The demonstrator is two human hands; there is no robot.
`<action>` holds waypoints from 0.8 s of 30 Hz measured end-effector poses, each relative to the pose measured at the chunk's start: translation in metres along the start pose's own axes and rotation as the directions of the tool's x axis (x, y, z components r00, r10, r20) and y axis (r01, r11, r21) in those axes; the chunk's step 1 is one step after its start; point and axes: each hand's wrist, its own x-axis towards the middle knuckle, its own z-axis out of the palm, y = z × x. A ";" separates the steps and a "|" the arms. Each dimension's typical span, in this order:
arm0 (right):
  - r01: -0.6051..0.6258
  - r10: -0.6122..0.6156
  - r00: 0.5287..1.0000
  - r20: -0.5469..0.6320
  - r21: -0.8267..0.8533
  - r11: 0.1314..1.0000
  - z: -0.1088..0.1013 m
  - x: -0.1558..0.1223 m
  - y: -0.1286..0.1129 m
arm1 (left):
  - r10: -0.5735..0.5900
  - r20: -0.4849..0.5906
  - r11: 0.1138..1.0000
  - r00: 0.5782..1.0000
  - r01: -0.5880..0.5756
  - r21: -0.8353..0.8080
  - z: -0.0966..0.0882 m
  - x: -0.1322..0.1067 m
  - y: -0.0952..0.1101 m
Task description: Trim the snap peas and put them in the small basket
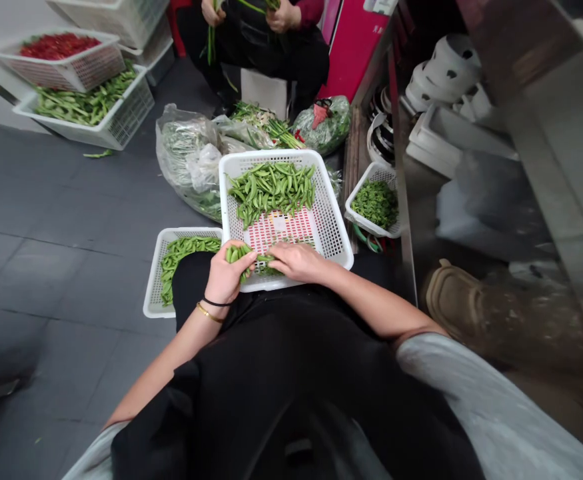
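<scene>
Dark grey tiles cover the floor (96, 287) in here, and along the right a metal-edged shelf (408, 253) holds stacked white containers (446, 73). By the wall on the left, a basket of red peppers (61, 47) sits on another heaped with green beans (78, 100); plastic bags (186, 143) of greens lie ahead. A co-worker (251, 40) sits opposite, cut off by the top edge. The shelf's near end is too blurred to make out, and a lower basket (152, 280) of pods is partly covered by the person's dark-clad leg. At the lap is a white basket (338, 250), its pile of green pods (271, 190) at the far side, lying at mixed angles. Over its near edge, the left hand (222, 275) is curled around a small bunch of pods (236, 253), slanting. One pod (264, 258) bridges the hands, its long axis running roughly left to right; the right hand (296, 261) has its fingers at the right end, but whether they pinch it I can't tell.
</scene>
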 end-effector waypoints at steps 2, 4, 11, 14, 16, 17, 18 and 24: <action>0.070 -0.060 0.992 0.111 -0.084 0.994 0.002 0.006 -0.005 | 0.155 0.023 0.960 0.988 -0.156 0.233 -0.007 -0.002 0.010; 0.140 -0.117 0.977 0.178 -0.127 0.982 -0.001 0.007 -0.005 | 0.255 0.181 0.845 0.950 -0.310 0.435 -0.013 -0.005 0.020; 0.094 -0.097 0.992 -0.080 -0.048 0.994 0.004 0.004 0.003 | 0.006 0.386 0.837 0.922 -0.216 0.503 0.008 0.003 0.010; -0.047 0.066 0.973 -0.223 0.087 0.995 0.016 -0.002 0.012 | -0.087 0.159 0.979 0.983 0.055 0.194 0.011 0.015 0.000; -0.096 0.119 0.981 -0.155 0.149 0.984 0.017 -0.008 0.025 | -0.131 0.055 0.990 0.990 0.133 -0.043 0.002 0.025 -0.002; -0.117 0.128 0.990 -0.059 0.161 0.980 0.016 -0.010 0.034 | -0.144 0.027 0.979 0.989 0.146 -0.143 -0.005 0.030 -0.001; -0.146 0.135 0.988 0.074 0.159 0.977 0.014 -0.011 0.044 | -0.154 0.015 0.961 0.988 0.153 -0.228 -0.013 0.036 0.000; -0.551 0.566 0.804 0.183 -0.130 0.824 0.023 0.049 0.126 | -0.225 0.209 0.839 0.952 0.298 -0.455 -0.036 0.050 0.002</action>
